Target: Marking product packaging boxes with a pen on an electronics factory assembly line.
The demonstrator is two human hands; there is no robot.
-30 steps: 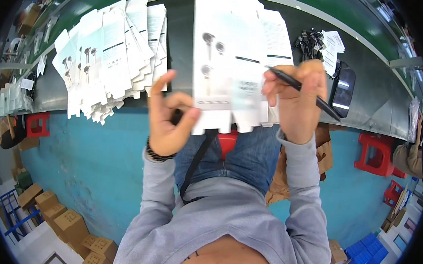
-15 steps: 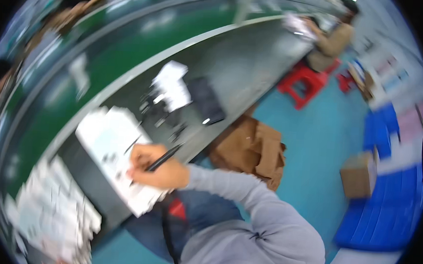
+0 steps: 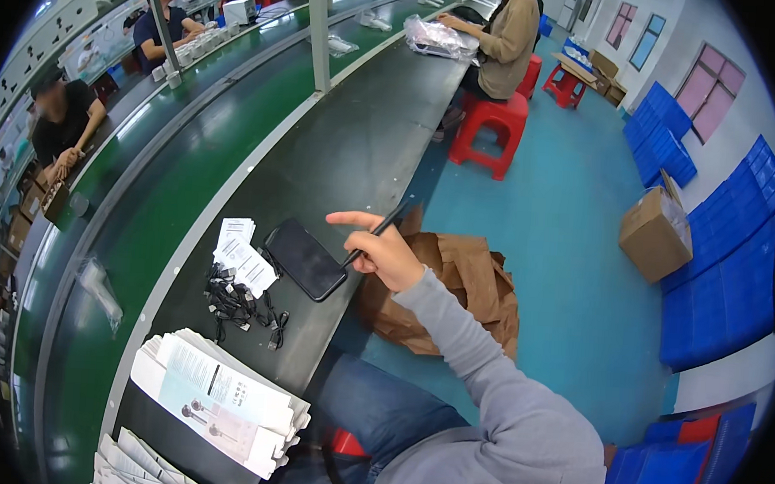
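My right hand (image 3: 381, 254) is raised beside the grey bench, in a grey sleeve. A black pen (image 3: 376, 232) is gripped between its thumb and fingers, while the index finger stretches out to the left. Just left of the hand, a dark smartphone (image 3: 306, 259) lies flat on the bench. Next to it are printed white leaflets (image 3: 243, 256) and a tangle of short black cables (image 3: 230, 298). Nearer to me lies a stack of flattened printed white boxes (image 3: 212, 397), apart from my hand. My left hand is out of view.
More flattened boxes (image 3: 138, 468) lie at the lower left. A green conveyor (image 3: 193, 150) runs beyond the bench (image 3: 359, 125). Brown paper (image 3: 455, 290) lies on the floor to the right. A person sits on a red stool (image 3: 492, 129) farther along; others work across the conveyor.
My right hand has lifted off the stack of flattened boxes and moved right and away from me, still holding the pen. The view has swung, and fingers at the lower left edge are gone.
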